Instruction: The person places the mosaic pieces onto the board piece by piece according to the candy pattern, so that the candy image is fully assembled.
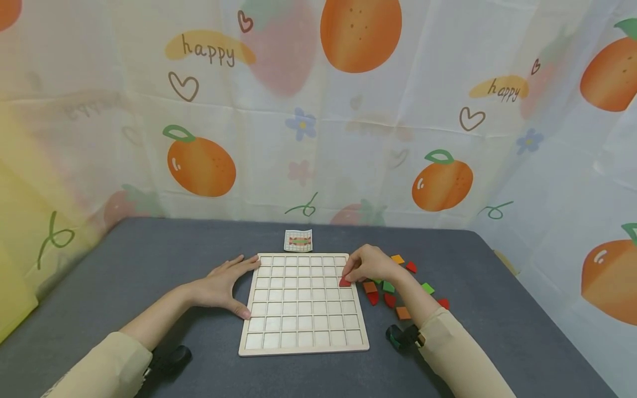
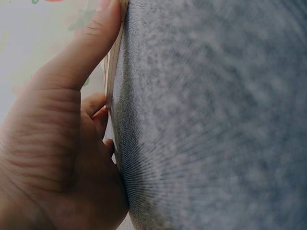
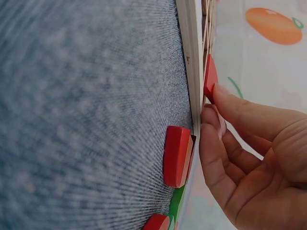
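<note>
A light wooden grid board (image 1: 304, 349) with white square cells lies flat on the dark table. My left hand (image 1: 222, 286) rests along the board's left edge, thumb and fingers spread, touching the rim; in the left wrist view the thumb (image 2: 91, 45) lies against the board's side. At the right edge, my right hand (image 1: 369, 263) pinches a red quarter-round piece (image 1: 344, 282) over a cell of the rightmost column. The right wrist view has this red piece (image 3: 210, 79) between thumb and fingers, tilted above the board surface; whether it touches the cell I cannot tell.
Loose red, orange, green and yellow pieces lie right of the board, among them an orange square (image 1: 403, 313) and a green piece (image 1: 427, 288). A small pattern card (image 1: 298, 241) lies behind the board. A fruit-printed curtain (image 1: 318, 166) hangs behind the table.
</note>
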### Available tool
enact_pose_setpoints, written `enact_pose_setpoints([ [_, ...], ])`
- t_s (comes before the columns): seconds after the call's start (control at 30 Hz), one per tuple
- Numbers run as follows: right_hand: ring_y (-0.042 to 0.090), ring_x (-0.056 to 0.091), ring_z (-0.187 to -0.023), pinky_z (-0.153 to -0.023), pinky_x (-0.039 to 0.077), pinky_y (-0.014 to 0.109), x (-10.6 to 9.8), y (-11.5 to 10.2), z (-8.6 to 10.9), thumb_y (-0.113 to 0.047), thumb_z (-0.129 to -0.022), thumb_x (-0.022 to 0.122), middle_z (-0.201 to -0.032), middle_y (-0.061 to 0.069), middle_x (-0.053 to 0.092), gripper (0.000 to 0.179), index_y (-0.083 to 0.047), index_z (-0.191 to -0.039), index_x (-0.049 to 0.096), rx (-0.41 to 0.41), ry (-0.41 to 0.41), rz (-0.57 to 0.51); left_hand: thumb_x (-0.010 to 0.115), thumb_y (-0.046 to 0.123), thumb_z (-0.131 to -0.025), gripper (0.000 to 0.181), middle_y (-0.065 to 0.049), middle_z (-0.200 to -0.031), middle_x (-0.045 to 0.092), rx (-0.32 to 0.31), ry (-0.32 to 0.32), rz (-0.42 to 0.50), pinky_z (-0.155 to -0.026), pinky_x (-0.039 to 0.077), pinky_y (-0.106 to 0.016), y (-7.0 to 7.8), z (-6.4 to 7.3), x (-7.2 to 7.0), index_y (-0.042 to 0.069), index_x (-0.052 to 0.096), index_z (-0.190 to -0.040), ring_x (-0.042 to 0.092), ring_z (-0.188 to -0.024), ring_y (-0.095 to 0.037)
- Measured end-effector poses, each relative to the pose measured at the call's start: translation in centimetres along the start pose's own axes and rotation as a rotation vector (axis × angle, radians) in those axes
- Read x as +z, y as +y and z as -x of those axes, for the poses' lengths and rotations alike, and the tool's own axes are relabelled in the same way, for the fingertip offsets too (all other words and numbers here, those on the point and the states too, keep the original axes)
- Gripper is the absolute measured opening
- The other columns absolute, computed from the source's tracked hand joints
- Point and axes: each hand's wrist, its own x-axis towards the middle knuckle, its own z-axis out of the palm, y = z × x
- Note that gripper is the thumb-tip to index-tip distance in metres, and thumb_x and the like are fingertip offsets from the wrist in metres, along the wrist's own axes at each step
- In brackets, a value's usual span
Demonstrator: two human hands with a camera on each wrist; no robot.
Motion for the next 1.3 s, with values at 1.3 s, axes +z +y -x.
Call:
enact_pose_setpoints([
  [1.3, 0.023, 0.07, -0.085, -0.076, 0.059, 0.039, -3.1, 0.5, 1.5, -0.017, -0.093, 0.067, -0.101, 0.008, 0.074, 0.022, -0.009, -0.113, 0.072, 0.018, 0.084, 0.05, 0.086, 0.053, -0.066, 0.116, -0.012, -0.168, 0.017, -0.006, 0.0, -0.001, -0.112, 0.01, -0.078, -0.3, 0.0, 0.2, 0.009, 0.028, -0.156, 0.007, -0.152, -0.051],
])
